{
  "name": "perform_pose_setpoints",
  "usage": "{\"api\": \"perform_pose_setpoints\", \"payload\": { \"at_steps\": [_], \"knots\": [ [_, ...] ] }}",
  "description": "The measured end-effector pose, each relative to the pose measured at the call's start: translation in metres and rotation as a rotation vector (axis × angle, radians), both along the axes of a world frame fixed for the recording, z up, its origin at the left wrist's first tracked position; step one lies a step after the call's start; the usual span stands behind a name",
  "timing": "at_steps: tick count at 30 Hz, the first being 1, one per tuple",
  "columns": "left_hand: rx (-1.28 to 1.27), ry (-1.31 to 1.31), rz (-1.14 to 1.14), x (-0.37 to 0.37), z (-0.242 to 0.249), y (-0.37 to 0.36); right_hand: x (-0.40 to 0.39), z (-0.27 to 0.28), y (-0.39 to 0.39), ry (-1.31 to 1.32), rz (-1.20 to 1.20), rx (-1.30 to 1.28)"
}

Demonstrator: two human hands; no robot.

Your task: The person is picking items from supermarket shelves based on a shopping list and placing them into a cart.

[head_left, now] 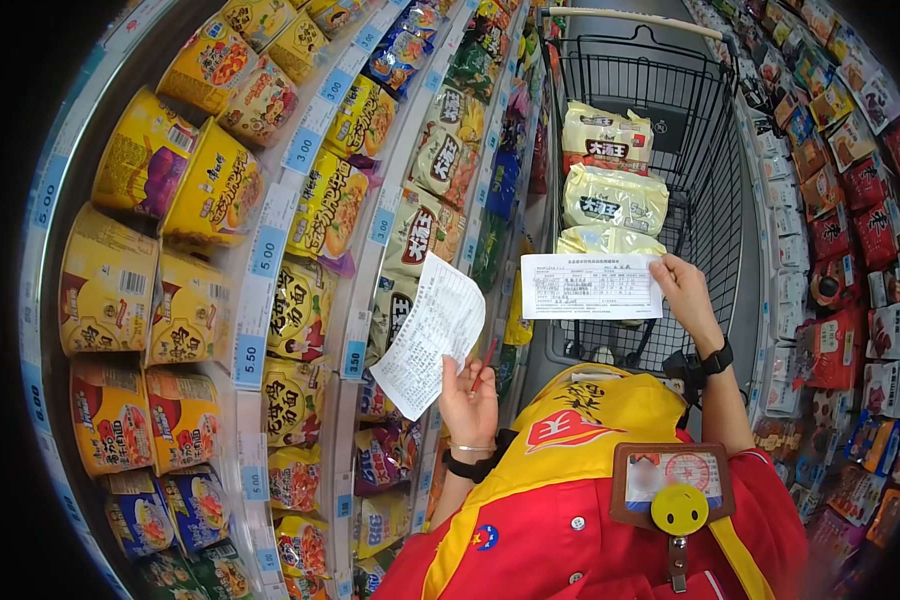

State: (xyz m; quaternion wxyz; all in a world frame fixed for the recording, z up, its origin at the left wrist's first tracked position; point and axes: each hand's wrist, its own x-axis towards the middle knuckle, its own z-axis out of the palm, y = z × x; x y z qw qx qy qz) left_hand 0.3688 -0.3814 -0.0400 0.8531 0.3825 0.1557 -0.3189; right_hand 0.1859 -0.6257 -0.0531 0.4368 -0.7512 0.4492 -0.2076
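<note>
My left hand (469,408) is closed on a printed paper sheet (433,335), which tilts in front of the noodle shelves, and a red pen (485,365) sticks out between its fingers. On the other side, my right hand (688,297) pinches the right edge of a printed slip (591,286) with rows of text and handwriting. The slip lies level over the near end of a black wire shopping cart (705,170). Inside the cart, cream-coloured noodle packs (615,198) sit in a row, the nearest one partly hidden by the slip.
Shelves with price labels (267,250) rise close on the left, holding noodle cups (110,280) and bagged noodles (330,210). Packaged goods (835,345) line the right side. The cart's handle (635,14) is at the far end.
</note>
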Motion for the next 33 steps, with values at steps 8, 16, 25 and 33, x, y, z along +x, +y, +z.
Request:
{"api": "perform_pose_setpoints", "payload": {
  "at_steps": [8,16,25,33],
  "knots": [
    [0.057,-0.030,-0.041,-0.004,0.001,-0.001,-0.002,-0.013,-0.002,0.021,-0.003,-0.011],
    [0.110,-0.062,-0.121,-0.008,-0.002,-0.002,-0.009,-0.031,-0.006,0.000,-0.055,-0.073],
    [0.128,-0.063,-0.196,-0.011,-0.008,-0.002,-0.020,-0.063,-0.015,-0.010,-0.156,-0.062],
    [0.122,-0.096,-0.210,-0.013,-0.007,0.000,-0.027,-0.083,-0.019,0.035,-0.172,-0.043]
  ]
}}
